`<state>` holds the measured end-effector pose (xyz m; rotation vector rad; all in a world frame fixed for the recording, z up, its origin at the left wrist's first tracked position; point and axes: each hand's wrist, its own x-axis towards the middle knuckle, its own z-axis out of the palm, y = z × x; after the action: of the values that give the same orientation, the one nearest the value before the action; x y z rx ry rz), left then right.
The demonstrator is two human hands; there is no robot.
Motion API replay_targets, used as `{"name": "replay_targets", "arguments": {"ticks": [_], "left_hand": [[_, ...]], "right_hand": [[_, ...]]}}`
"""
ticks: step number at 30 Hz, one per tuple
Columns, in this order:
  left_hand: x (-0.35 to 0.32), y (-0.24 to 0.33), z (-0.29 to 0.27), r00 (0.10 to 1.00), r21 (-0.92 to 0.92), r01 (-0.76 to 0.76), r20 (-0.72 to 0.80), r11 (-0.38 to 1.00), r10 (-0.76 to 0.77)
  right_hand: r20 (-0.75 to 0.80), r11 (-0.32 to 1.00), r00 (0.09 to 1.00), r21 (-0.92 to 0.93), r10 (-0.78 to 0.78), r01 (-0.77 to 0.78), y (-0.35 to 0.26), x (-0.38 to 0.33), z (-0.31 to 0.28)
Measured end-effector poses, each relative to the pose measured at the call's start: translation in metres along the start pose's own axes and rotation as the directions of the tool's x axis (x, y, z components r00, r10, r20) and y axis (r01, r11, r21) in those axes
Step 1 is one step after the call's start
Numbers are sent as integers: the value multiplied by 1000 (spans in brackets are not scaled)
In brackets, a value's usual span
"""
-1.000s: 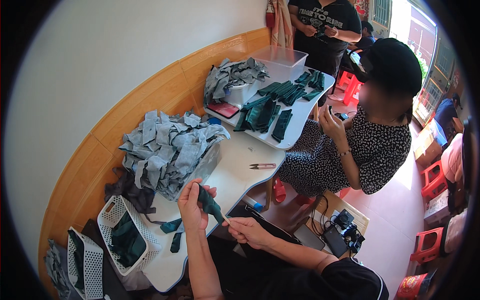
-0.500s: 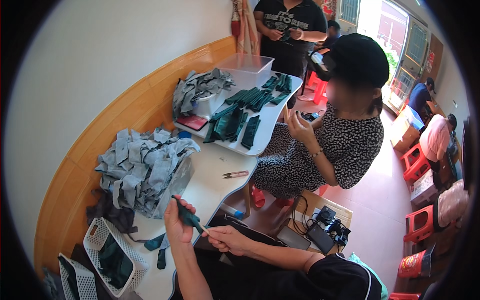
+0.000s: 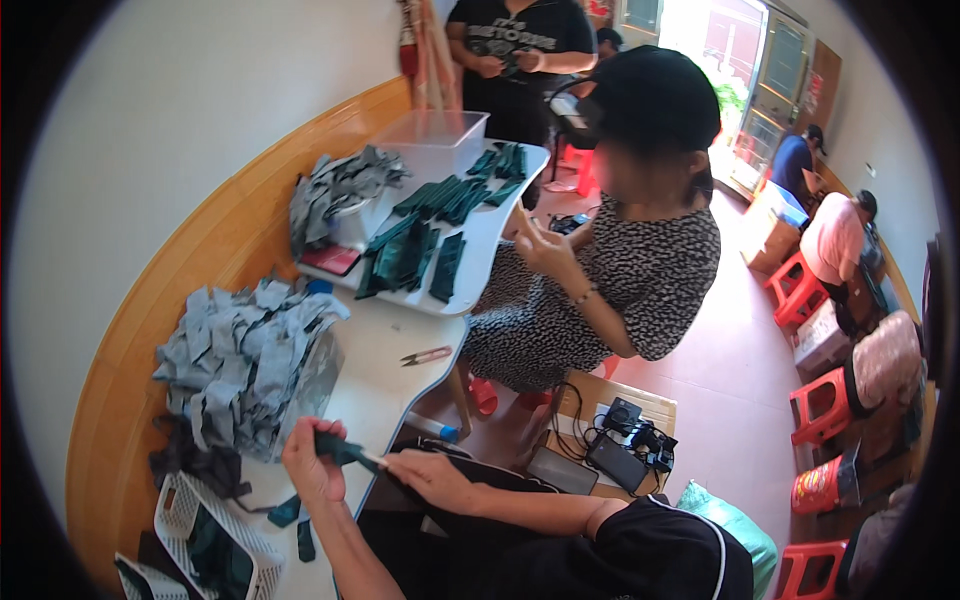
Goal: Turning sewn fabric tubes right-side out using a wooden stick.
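Observation:
My left hand (image 3: 312,464) grips a small dark green fabric piece (image 3: 338,449) above the white table's (image 3: 375,370) near edge. My right hand (image 3: 428,475) pinches the pale end sticking out of that piece, just to its right. A heap of grey fabric pieces (image 3: 240,355) lies on the table right behind my left hand. A white plastic basket (image 3: 205,530) with dark green pieces in it stands below my left hand, and loose green pieces lie beside it.
Small scissors (image 3: 427,355) lie mid-table. Farther back are rows of dark green pieces (image 3: 420,240), another grey heap (image 3: 335,190) and a clear bin (image 3: 435,140). A seated person (image 3: 620,270) is close on the right. Electronics (image 3: 620,445) sit on a box; red stools (image 3: 825,400) stand beyond.
The view has swung so the table and basket sit lower and to the left. My hands stay on the green piece; the right hand now pinches its end.

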<state>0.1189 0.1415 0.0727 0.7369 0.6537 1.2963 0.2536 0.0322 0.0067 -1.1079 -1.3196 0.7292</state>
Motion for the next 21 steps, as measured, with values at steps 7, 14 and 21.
{"name": "replay_targets", "arguments": {"ticks": [7, 14, 21], "left_hand": [[-12, -2, -4, 994, -31, 68, 84, 997, -65], [-13, 2, -6, 990, 19, 84, 111, 996, -85], [-3, 16, -7, 995, 119, 38, 89, 992, -49]], "right_hand": [[649, 193, 650, 633, 396, -749, -4, -6, -10], [356, 648, 819, 501, 450, -574, -14, -6, 2], [346, 779, 838, 335, 422, -530, 1, 0, -17]]}}
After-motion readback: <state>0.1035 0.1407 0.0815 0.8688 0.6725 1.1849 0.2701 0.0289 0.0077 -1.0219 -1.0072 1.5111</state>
